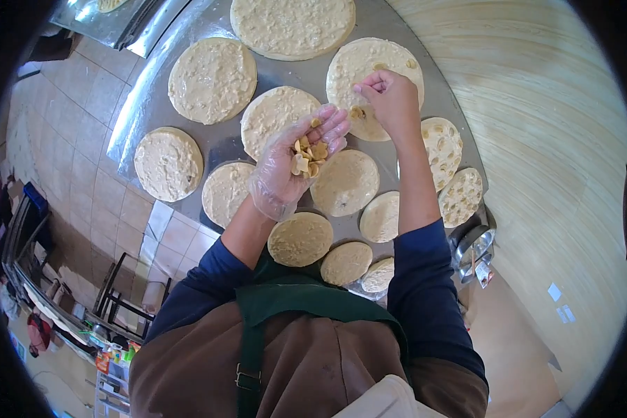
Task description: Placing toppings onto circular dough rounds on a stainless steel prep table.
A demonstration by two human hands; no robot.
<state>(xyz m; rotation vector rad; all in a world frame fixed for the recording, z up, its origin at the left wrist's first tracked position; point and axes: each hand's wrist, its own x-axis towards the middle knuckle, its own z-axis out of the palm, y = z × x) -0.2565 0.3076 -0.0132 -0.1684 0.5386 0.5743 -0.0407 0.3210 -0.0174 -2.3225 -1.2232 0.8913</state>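
Observation:
My left hand (300, 151), in a clear plastic glove, is palm up and cupped around a small heap of pale yellow slices (308, 158). My right hand (389, 96), bare, is over the upper right dough round (345, 68), thumb and fingertips pinched together; whether a slice is between them cannot be told. A few slices lie on that round, with several near its lower left edge. Two rounds at the right, an upper one (442, 151) and a lower one (462, 197), are dotted with slices. Other rounds, such as the one at the top (292, 26), have a lumpy pale coating.
The rounds lie on a metal table (292, 73) with a wood-patterned wall (543, 130) along its right. Metal bowls (473, 245) stand by the lower right edge. Tiled floor (94, 115) lies to the left, with a black metal frame (120, 298) below it.

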